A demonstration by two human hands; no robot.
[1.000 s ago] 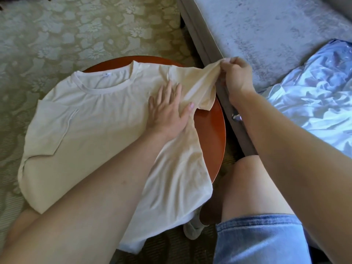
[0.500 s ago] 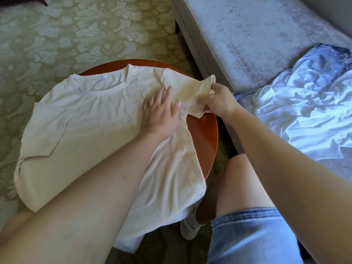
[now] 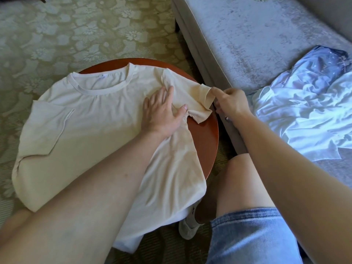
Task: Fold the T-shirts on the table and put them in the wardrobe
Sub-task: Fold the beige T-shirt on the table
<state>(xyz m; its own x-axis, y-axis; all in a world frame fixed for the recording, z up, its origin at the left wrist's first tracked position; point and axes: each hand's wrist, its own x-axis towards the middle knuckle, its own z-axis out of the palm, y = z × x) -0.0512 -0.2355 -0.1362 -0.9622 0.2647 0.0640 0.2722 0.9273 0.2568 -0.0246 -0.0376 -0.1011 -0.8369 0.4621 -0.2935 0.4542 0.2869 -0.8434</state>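
Note:
A cream T-shirt (image 3: pixel 91 119) lies spread face up on a round reddish-brown table (image 3: pixel 206 141), its hem hanging over the near edge. My left hand (image 3: pixel 163 113) presses flat on the shirt near the right armpit, fingers straight. My right hand (image 3: pixel 231 101) pinches the edge of the right sleeve (image 3: pixel 198 98), which is folded partway in over the table. The left sleeve lies folded onto the body.
A grey sofa (image 3: pixel 247 39) runs along the right, close to the table's edge. A pale blue-white crumpled garment (image 3: pixel 308 111) lies on the sofa seat. Patterned green carpet (image 3: pixel 66 29) covers the floor. My knee in denim shorts (image 3: pixel 247 235) sits between table and sofa.
My right hand has brought the sleeve down from a raised, stretched-out position to lie near the table. My left hand has stayed pressed on the shirt.

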